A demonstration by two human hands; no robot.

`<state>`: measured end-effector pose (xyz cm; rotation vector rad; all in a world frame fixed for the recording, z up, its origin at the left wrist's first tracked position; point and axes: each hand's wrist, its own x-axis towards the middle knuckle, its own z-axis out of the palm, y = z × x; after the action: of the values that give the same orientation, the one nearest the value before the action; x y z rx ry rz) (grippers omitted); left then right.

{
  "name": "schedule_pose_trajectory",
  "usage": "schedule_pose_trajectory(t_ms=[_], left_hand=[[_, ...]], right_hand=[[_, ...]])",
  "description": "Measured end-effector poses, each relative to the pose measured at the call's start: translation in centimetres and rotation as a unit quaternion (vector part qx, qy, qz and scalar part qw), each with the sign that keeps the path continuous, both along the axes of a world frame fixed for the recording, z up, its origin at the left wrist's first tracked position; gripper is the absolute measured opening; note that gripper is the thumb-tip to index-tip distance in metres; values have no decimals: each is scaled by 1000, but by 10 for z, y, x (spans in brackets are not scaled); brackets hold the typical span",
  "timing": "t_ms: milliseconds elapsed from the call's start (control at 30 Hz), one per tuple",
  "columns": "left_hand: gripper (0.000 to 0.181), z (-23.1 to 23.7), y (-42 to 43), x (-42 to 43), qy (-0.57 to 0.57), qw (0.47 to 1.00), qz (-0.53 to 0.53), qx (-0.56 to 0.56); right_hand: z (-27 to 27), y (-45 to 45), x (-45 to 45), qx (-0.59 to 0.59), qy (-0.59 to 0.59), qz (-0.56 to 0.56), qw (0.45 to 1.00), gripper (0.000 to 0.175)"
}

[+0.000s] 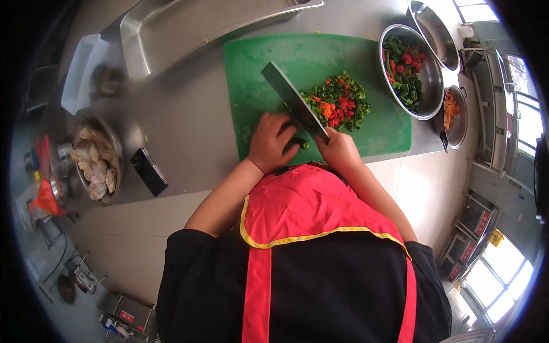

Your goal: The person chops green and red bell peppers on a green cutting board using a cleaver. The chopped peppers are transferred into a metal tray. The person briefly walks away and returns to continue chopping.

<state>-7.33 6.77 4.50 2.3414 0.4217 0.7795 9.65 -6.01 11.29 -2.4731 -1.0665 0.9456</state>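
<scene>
My right hand [339, 150] grips the handle of a cleaver [294, 96], whose dark blade slants up and left across a green cutting board [257, 64]. Beside the blade on its left, my left hand [272, 139] is low over the board with curved, spread fingers. A short green pepper piece [303, 145] shows by its thumb; whatever lies beneath the palm and fingers is hidden. To the right of the blade, chopped green and red peppers [347, 103] form a loose pile, with an orange clump [327, 109] among them.
A steel bowl of green and red peppers [403, 70] overlaps the board's right edge, near a pan of orange shreds [451, 109] and another steel bowl [433, 34]. Leftward are a metal tray [141, 51], a white plastic container [79, 75], a bowl of pale meat pieces [96, 163] and a phone [149, 171].
</scene>
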Motion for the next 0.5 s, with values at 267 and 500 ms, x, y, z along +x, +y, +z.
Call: schedule_pose_trajectory(t_ms=[267,500], left_hand=[[31,-12,-16,-3,64,997,-1,38],[26,-10,-12,-8,16,993,113,43]], right_hand=[[31,-35,10,22,33,-38,999,24],[33,-42,-7,-21,9,15,1000,25]])
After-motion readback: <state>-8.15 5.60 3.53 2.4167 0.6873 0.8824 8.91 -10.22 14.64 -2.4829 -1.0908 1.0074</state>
